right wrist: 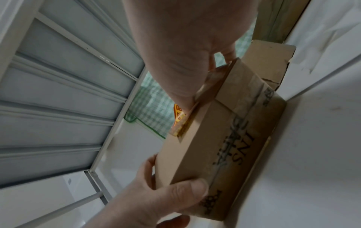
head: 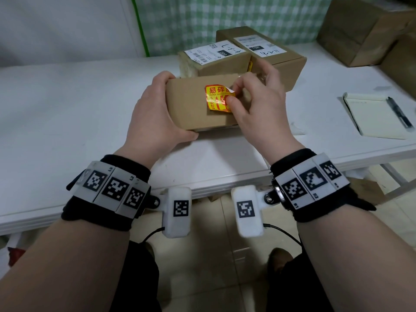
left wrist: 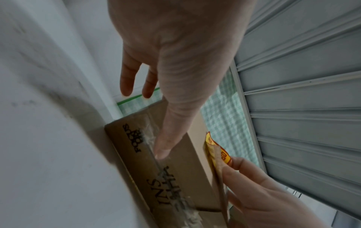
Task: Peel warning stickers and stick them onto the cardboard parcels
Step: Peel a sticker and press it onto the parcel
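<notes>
A brown cardboard parcel (head: pixel 186 106) lies on the white table (head: pixel 67 104) in front of me. My left hand (head: pixel 157 104) grips its left end, thumb on the near side (left wrist: pixel 162 148) and fingers over the far edge. A red and yellow warning sticker (head: pixel 217 96) lies wrinkled on the parcel's top, partly stuck, its right edge lifted. My right hand (head: pixel 233 94) pinches that edge between thumb and forefinger. The wrist views show the sticker (left wrist: pixel 213 148) (right wrist: pixel 178 117) standing off the parcel (left wrist: pixel 175 169) (right wrist: pixel 215 146).
Two parcels with white shipping labels (head: pixel 216 52) (head: pixel 261 45) stand just behind. Larger boxes (head: pixel 360 30) sit at the back right. A notepad (head: pixel 373 118) with a pen (head: pixel 399 112) lies to the right. A paper scrap (head: pixel 298 130) lies beside my right wrist.
</notes>
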